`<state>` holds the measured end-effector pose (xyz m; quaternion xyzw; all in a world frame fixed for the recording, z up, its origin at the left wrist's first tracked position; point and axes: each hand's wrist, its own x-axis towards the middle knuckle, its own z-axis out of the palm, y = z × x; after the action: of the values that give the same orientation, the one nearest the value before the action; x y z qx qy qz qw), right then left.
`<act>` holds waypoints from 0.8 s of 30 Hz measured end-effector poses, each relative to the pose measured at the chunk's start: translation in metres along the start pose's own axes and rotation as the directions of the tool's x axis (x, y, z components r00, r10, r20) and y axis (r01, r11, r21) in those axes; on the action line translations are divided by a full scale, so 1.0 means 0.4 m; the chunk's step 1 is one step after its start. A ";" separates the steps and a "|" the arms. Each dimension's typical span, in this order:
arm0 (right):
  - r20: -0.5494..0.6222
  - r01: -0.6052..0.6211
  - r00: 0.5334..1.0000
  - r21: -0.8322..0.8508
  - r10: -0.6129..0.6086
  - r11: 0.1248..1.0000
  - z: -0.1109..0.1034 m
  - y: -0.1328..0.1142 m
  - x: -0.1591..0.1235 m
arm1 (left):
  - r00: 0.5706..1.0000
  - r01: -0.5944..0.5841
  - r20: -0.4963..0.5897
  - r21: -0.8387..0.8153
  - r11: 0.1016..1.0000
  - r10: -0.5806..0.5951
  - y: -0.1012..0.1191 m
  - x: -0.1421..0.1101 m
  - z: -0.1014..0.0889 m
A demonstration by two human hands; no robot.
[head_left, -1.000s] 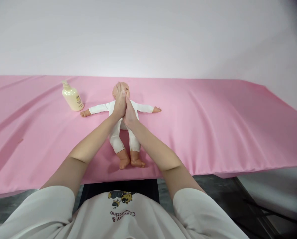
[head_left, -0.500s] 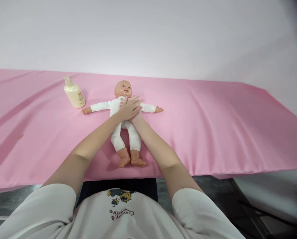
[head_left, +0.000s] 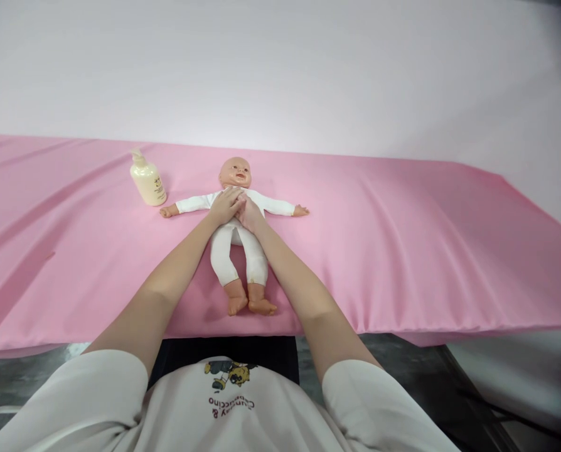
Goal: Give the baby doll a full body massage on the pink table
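Observation:
A baby doll (head_left: 238,235) in a white suit lies on its back, arms stretched sideways and feet toward me. Both of my hands rest on its chest. My left hand (head_left: 226,204) lies flat with fingers extended, its fingertips overlapping the right hand's fingers. My right hand (head_left: 250,215) also lies on the chest, its fingers pointing up and to the left, partly hidden beneath the left hand. Neither hand appears to hold anything. Left of the doll, close to its outstretched hand, stands a cream pump bottle (head_left: 149,183) with a printed label.
Pink cloth (head_left: 379,251) with several folds covers the table, its front edge hanging just before my body. A pale wall (head_left: 280,75) rises behind. Dark flooring and a black frame (head_left: 478,389) show below the cloth at the lower right.
My left hand has slid left, and the two hands overlap less than before. My right hand's fingers have drawn in toward the doll's middle. The view has shifted slightly.

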<state>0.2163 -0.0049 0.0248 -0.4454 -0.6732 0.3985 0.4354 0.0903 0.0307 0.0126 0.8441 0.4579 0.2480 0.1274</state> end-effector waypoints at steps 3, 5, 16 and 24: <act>0.020 -0.025 0.999 -0.088 0.027 0.996 0.000 0.001 -0.027 | 0.998 0.047 0.038 -0.001 0.999 -0.047 -0.035 -0.027 -0.013; 0.080 0.113 0.992 -0.233 -0.097 0.966 -0.006 -0.002 -0.044 | 0.996 0.072 0.056 0.007 0.997 -0.072 -0.050 -0.047 -0.020; 0.176 0.200 0.977 -0.564 -0.120 0.801 -0.075 0.035 -0.037 | 0.932 0.203 0.272 0.154 0.967 -0.239 0.123 -0.104 -0.055; 0.052 0.009 0.998 -0.606 0.028 0.795 -0.068 0.027 -0.029 | 0.945 0.053 0.306 0.218 0.974 -0.120 0.186 -0.119 -0.052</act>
<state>0.2473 -0.0088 0.0203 -0.5528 -0.7756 0.1773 0.2479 0.1101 -0.0500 0.0488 0.8606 0.4915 0.0542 0.1215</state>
